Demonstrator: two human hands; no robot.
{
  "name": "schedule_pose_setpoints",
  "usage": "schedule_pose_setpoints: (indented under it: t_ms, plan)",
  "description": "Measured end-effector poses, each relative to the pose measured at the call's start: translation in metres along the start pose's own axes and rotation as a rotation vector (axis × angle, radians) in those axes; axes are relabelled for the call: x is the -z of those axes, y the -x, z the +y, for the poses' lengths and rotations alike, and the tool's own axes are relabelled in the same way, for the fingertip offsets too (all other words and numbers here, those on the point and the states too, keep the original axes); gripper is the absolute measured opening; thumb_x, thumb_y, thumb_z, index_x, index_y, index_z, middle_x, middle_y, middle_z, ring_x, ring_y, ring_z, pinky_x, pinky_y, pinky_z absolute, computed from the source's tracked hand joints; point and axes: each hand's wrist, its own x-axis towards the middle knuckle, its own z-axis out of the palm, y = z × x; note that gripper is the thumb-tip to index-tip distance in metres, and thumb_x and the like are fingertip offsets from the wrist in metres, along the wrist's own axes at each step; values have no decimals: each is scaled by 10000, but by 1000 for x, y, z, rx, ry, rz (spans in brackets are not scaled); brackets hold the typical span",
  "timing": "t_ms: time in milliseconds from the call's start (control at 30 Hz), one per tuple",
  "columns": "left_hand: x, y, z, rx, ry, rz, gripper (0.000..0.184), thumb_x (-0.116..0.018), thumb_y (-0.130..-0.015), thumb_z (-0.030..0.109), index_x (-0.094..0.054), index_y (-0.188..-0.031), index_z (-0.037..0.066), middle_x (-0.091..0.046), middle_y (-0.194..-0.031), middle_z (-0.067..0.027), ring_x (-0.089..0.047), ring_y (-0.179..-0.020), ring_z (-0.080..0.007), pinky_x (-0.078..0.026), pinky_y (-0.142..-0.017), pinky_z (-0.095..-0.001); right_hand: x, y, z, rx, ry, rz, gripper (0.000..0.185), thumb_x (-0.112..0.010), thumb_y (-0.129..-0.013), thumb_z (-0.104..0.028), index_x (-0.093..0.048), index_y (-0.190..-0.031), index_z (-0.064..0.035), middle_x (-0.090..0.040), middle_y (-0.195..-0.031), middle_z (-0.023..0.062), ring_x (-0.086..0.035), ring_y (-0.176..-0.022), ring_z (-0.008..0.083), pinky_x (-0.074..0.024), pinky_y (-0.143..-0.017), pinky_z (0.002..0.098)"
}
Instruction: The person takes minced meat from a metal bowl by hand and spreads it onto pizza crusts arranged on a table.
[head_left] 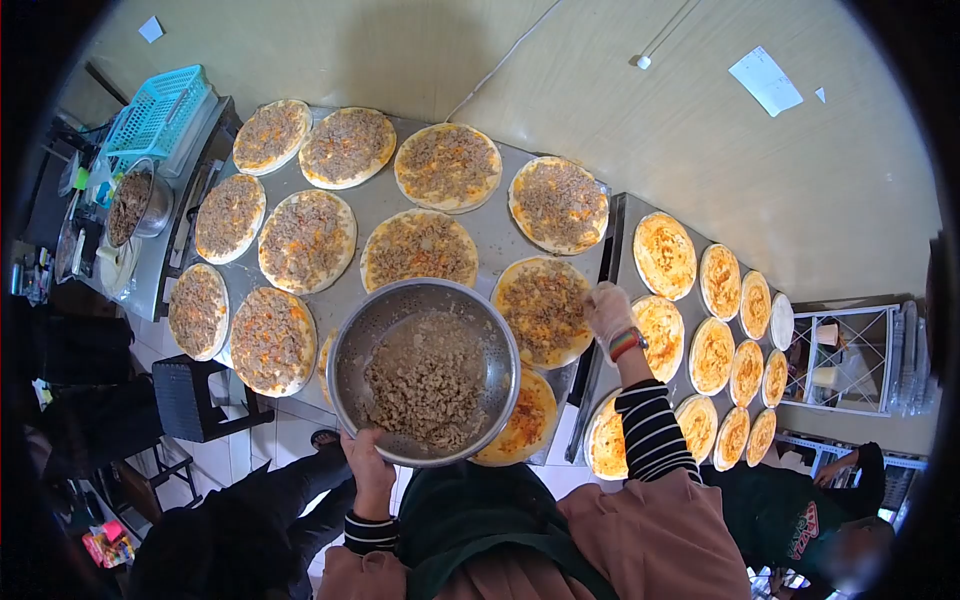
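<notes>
My left hand (368, 466) is closed on the near rim of a metal colander (343, 372), which is tilted in front of my apron. Cooked ground meat (430, 385) lies in it. My right hand (608, 315), in a clear glove, hovers at the right edge of a meat-topped pizza base (545, 310). Its fingers are bunched together, and what they hold, if anything, is hidden. Partly under the colander, a sauced base (525, 420) shows less topping. Several other meat-covered bases (308, 240) stand on the metal table (400, 130).
A second table on the right carries several sauced bases (664, 255). At left are a pot of meat (140, 205), a turquoise basket (165, 110) and a black stool (195, 395). One person in dark clothes (250, 520) is at lower left, another (790, 510) at lower right.
</notes>
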Motion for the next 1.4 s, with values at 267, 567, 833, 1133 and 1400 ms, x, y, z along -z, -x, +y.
schedule_pose_setpoints:
  t_ms: [267,567,833,1133,1400]
  plan:
    - [2,-2,4,27,16,36,552,-433,-654,-48,-397,-1197,38,-493,-1074,-103,-528,-953,-229,-452,-840,-330,-17,57,-36,1,-186,182,171,-592,-681,-35,-635,-837,-91,-572,-913,143,-558,-871,321,-469,-756,380]
    - [6,-7,5,58,15,51,543,-433,-656,-41,-402,-1192,42,-490,-1069,-103,-528,-948,-230,-463,-826,-343,-42,82,-71,32,-159,57,202,-556,-671,-34,-616,-851,-103,-540,-887,130,-573,-813,313,-487,-697,387]
    - [12,-12,10,43,59,-26,534,-434,-653,-38,-411,-1181,39,-491,-1059,-105,-530,-946,-235,-465,-823,-351,-46,35,-81,109,-230,177,173,-599,-664,-49,-642,-824,-100,-548,-814,135,-560,-777,326,-473,-659,402]
    - [16,-10,14,14,74,18,508,-437,-646,-41,-426,-1148,36,-495,-1011,-89,-529,-908,-211,-462,-806,-328,-45,7,-91,117,-40,101,117,-635,-673,-151,-640,-781,-106,-583,-798,138,-563,-776,317,-461,-669,419]
    - [9,-2,20,22,67,79,529,-427,-645,-42,-420,-1170,26,-500,-1046,-105,-527,-957,-229,-455,-847,-350,-26,-47,-84,65,-98,236,159,-584,-706,-112,-653,-848,-127,-597,-824,130,-561,-874,313,-444,-803,385]
